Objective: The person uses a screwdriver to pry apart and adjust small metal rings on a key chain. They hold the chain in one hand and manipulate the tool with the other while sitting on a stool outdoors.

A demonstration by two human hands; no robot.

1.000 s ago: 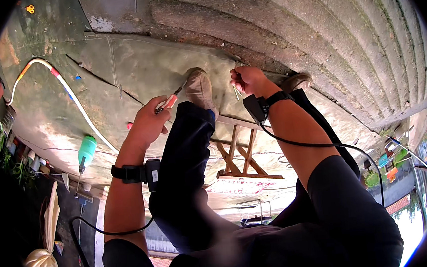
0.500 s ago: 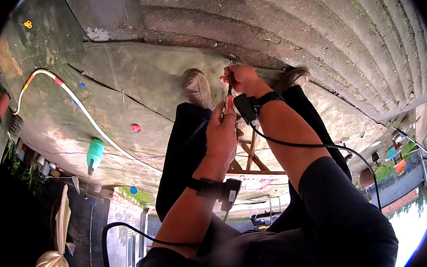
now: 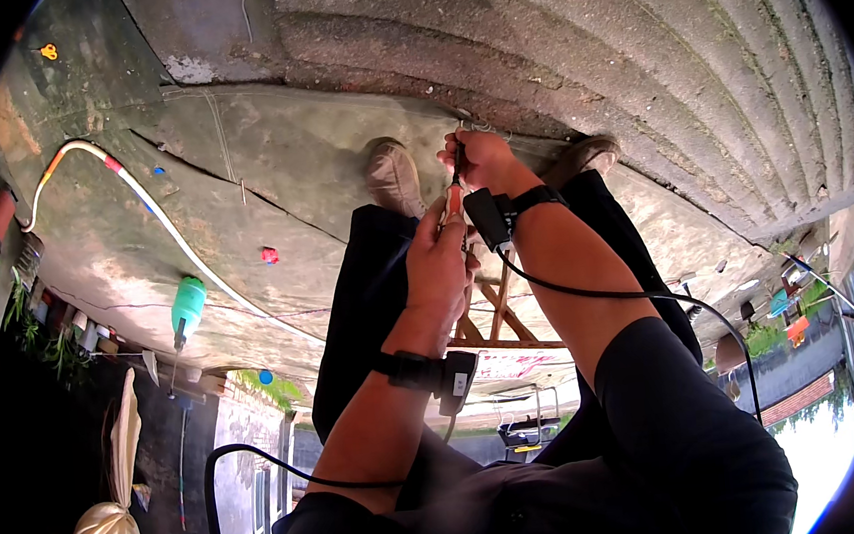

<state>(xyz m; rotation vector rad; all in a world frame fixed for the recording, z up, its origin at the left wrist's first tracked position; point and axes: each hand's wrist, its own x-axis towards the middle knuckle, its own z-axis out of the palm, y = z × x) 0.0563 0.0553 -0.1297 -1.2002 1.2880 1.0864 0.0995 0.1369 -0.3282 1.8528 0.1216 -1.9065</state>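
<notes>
Your left hand is wrapped around the orange-red handle of the pliers, which point toward 12 o'clock from your grip. Your right hand sits at 1 o'clock from the left, its curled fingers beside the dark end of the pliers; you cannot tell what, if anything, it grips. One shoe stands at 11 o'clock from your left hand, on the ground.

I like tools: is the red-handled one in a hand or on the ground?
In a hand: the left hand grips the red-handled tool, its dark end at the right hand.
</notes>
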